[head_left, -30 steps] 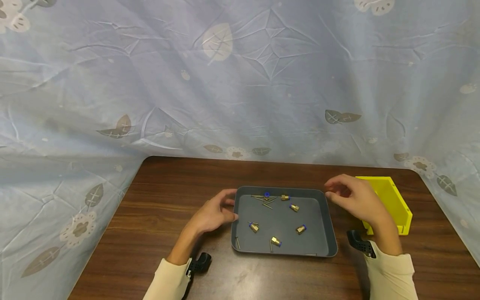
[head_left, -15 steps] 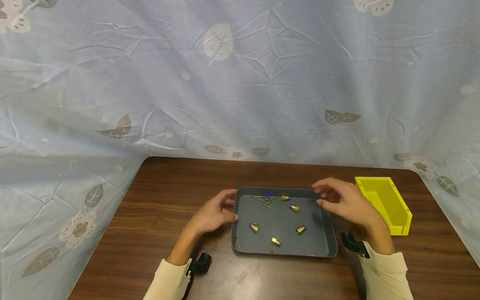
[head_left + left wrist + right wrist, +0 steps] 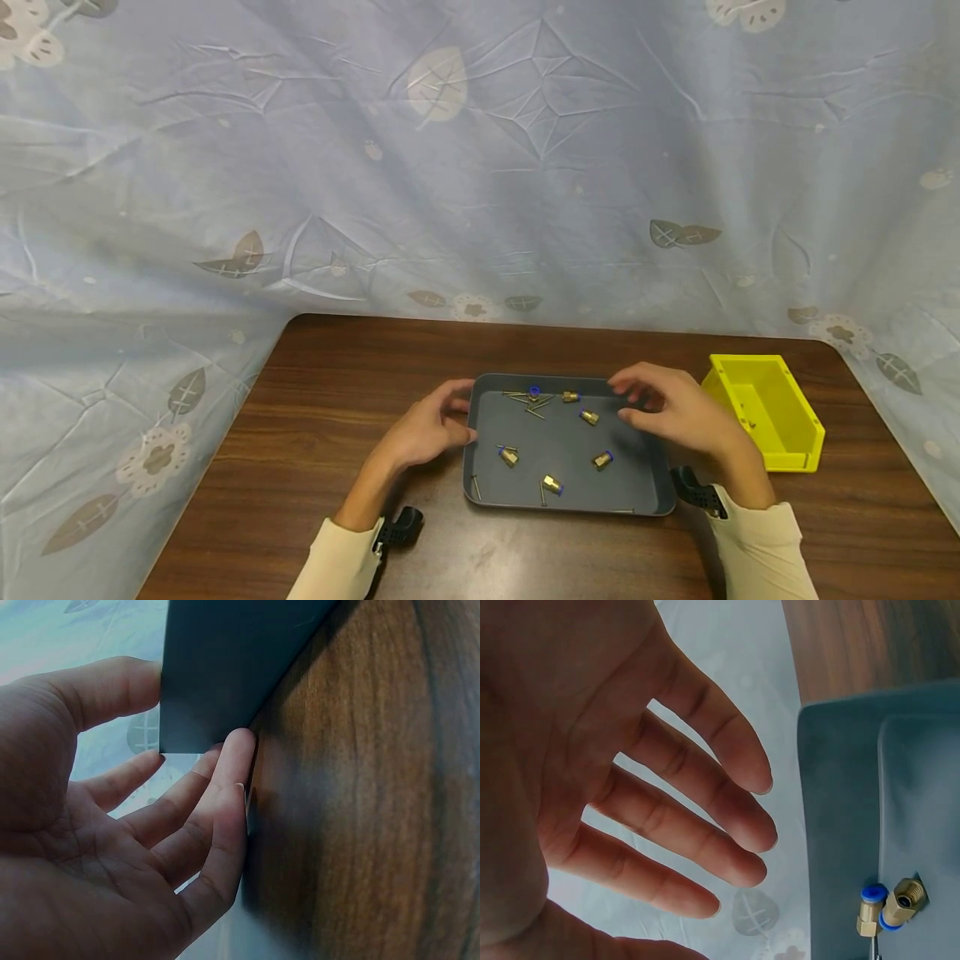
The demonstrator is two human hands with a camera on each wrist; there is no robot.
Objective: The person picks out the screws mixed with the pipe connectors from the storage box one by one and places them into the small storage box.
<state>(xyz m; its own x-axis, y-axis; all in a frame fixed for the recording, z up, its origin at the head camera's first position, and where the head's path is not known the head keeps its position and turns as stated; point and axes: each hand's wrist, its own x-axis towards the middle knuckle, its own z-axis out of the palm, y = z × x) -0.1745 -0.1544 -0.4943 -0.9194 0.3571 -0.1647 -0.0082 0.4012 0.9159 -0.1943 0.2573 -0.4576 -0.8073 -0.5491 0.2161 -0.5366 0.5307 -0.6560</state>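
The left hand (image 3: 427, 427) is touching the tray (image 3: 555, 442) with relaxed fingers, ideally steadying it; the right hand (image 3: 675, 410) is hovering, fingers parted, best approaching the fittings (image 3: 602, 459) vertically.

A brown wood-grain table (image 3: 330, 375) bears a gray tray (image 3: 547, 442) and yellow bin (image 3: 787, 408).

Tray (image 3: 840, 825) cut off in L/R wrist cams.
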